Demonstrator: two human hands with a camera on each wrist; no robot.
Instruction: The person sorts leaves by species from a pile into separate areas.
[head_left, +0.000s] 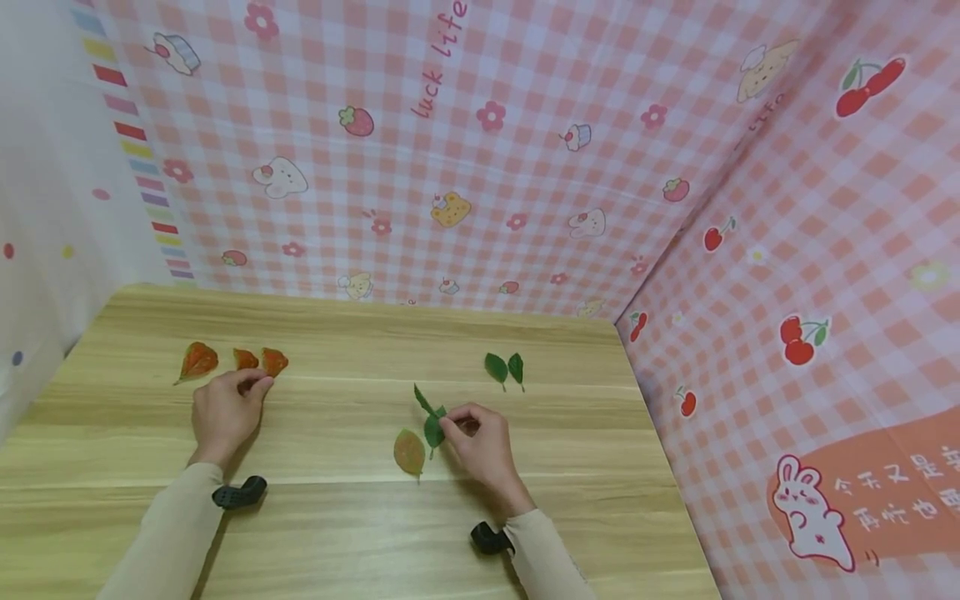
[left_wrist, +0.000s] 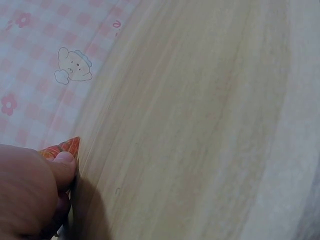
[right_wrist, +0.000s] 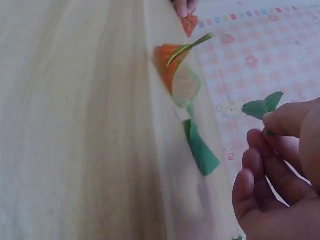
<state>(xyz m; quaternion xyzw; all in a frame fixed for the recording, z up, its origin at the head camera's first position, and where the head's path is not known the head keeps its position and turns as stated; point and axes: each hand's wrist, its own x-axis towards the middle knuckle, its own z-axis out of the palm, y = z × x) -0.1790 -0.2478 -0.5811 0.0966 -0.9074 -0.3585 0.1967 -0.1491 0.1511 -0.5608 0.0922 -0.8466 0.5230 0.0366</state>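
Observation:
My left hand (head_left: 227, 410) pinches an orange-red leaf (head_left: 274, 362) between thumb and fingertips, at the table's left side. Close beside it lie a smaller-looking orange leaf (head_left: 245, 359), partly behind the hand, and a larger orange leaf (head_left: 198, 360) with a stem. In the left wrist view, the tip of the pinched leaf (left_wrist: 71, 145) shows past the thumb. Near mid-table my right hand (head_left: 480, 442) pinches a green leaf (right_wrist: 260, 107) by its base, other fingers loosely curled. Another green leaf (head_left: 433, 431) and a yellowish-green, reddish-centred leaf (head_left: 409, 452) lie just left of its fingertips.
Two more green leaves (head_left: 497, 367) lie toward the back right of the wooden table (head_left: 337, 533). Pink checked cloth (head_left: 420, 167) hangs behind the table and along its right side. A black wrist device (head_left: 240, 492) sits at each sleeve cuff.

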